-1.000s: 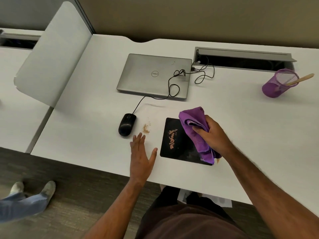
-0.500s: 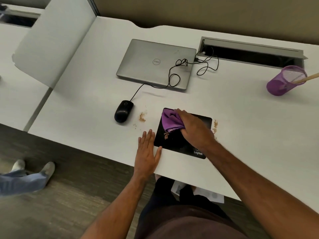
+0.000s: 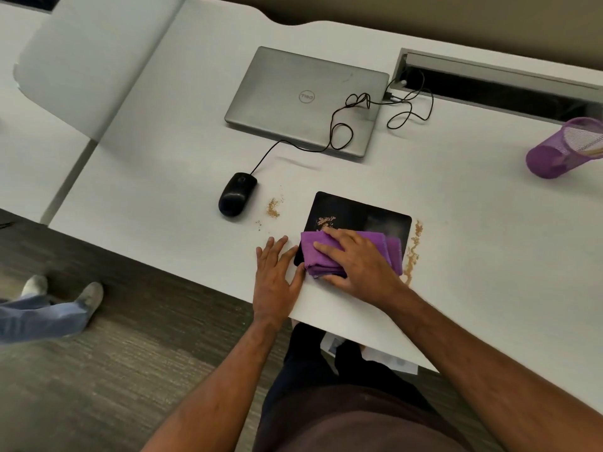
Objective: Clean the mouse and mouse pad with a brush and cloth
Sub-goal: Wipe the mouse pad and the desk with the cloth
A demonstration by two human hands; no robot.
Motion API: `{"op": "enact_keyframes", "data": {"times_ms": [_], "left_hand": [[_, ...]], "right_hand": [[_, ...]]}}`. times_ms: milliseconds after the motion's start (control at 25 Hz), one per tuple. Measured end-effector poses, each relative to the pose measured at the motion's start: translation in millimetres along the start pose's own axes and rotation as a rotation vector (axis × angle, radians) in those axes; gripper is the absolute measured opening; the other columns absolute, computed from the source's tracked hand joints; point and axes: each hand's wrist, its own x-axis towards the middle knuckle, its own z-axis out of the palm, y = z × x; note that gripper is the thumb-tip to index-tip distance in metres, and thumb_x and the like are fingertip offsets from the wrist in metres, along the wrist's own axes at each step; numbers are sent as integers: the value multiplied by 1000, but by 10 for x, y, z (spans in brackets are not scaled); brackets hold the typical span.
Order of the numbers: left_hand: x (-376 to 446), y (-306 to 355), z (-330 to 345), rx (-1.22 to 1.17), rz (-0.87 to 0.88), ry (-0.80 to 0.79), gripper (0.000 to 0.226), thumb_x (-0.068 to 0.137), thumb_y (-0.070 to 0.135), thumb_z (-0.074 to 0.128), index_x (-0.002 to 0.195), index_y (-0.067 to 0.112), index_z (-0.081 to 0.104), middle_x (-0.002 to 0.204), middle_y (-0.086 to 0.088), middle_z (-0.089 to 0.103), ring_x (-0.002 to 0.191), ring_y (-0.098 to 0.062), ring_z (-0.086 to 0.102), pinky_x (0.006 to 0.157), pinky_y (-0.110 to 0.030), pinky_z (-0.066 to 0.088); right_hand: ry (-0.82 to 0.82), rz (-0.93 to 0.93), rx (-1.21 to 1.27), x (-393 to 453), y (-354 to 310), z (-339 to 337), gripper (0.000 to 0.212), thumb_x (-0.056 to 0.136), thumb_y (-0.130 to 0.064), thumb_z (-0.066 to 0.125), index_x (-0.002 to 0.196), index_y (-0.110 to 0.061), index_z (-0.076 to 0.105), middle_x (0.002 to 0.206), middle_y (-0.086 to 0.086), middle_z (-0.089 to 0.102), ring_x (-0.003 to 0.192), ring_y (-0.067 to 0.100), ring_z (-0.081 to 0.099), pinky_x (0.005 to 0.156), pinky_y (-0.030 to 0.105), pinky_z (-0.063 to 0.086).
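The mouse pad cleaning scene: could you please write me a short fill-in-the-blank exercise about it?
1. The right hand presses a ____ cloth on the black mouse pad.
2. The left hand lies flat on the ____ desk.
3. The laptop lid is ____.
4. Crumbs lie between the pad and the ____.

Missing words: purple; white; closed; mouse

White desk (image 3: 473, 256) with laptop (image 3: 306, 99), mouse (image 3: 236, 194), mouse pad (image 3: 359, 213), crumbs (image 3: 273, 208)

Left hand (image 3: 275, 272): flat, palm down, fingers straight and together, thumb spread.
Right hand (image 3: 357, 261): palm down, fingers extended, pressing.
Arms: both bare forearms reach forward from the bottom edge.
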Motion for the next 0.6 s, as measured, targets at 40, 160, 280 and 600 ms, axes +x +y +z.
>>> {"op": "enact_keyframes", "data": {"times_ms": [40,160,280,600], "left_hand": [[-2,0,-2,-5,-1,4,48,97,31,70,142,18,60,159,-1,45,157,-20,26,131,-43,9],[4,12,-11,-22,-8,10,47,95,28,73,139,19,62,157,-1,47,156,-20,28,131,-46,10],[12,3,-11,-29,-14,10,43,92,25,76,134,21,66,156,0,48,156,-20,28,130,-48,12],[5,-36,41,18,9,9,38,93,25,75,130,17,68,155,2,51,156,-21,27,128,-54,21]], "right_hand": [[11,0,-14,8,-5,2,64,93,-54,67,151,-32,50,159,4,43,142,28,43,113,48,41],[46,-48,-112,46,-14,42,52,90,-34,78,140,-30,63,137,5,61,123,29,58,101,48,49],[64,-109,-142,110,-18,88,56,83,-17,86,135,-25,67,123,7,68,110,29,64,91,46,53],[142,-245,-171,298,87,90,57,81,-12,87,134,-17,67,120,9,69,99,28,64,82,43,55]]}}
